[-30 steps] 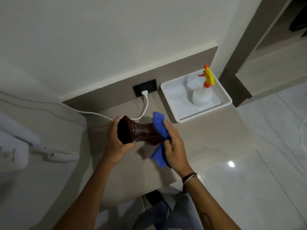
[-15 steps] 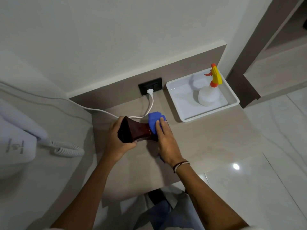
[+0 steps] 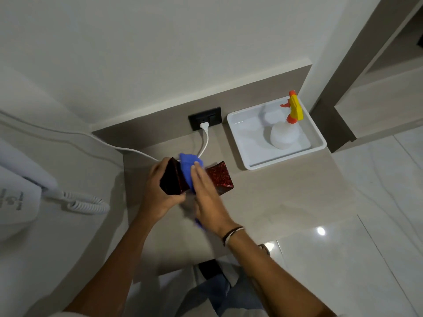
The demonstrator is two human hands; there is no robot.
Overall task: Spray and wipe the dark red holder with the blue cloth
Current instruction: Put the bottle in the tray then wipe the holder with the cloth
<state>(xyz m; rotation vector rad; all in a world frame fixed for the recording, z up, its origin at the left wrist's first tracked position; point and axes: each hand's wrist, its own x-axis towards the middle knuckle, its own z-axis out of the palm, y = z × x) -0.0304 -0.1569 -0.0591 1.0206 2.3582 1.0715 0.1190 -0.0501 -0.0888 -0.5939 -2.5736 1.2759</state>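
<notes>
Slid toward the holder's (image 3: 219, 179) mouth since a moment ago: right hand (image 3: 207, 193), fingers flat, pressing blue cloth (image 3: 187, 167) on it. Left hand (image 3: 158, 191) clasped round the open end, above the counter (image 3: 274, 202).

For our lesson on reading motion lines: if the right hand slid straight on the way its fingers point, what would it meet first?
The right hand points up-left toward the wall. Past the blue cloth under its fingers, the white cable probably comes first, though depth is unclear.
</notes>
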